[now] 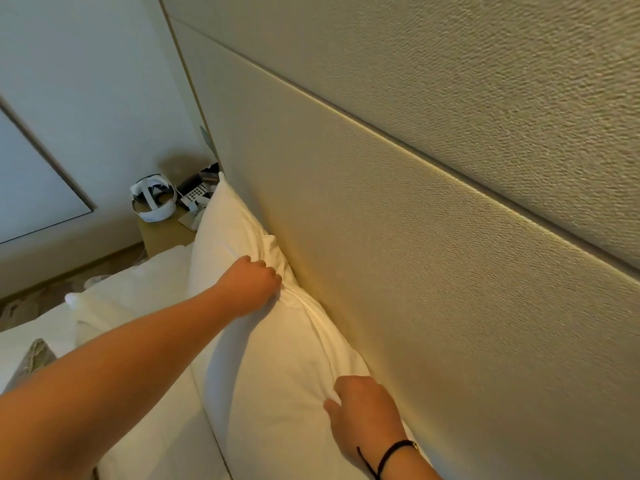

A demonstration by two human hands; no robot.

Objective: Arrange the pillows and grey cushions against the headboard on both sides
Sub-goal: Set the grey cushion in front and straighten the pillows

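we see our left hand (251,284) and right hand (363,410) each pinching the white pillow (270,358) upright against the headboard (433,271); grey cushion (33,358) at 8 o'clock, mostly hidden.

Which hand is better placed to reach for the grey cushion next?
Left, probably. The grey cushion lies at the left edge under the left forearm, and the left hand grips the pillow on that side. The right hand pinches it nearer the headboard.
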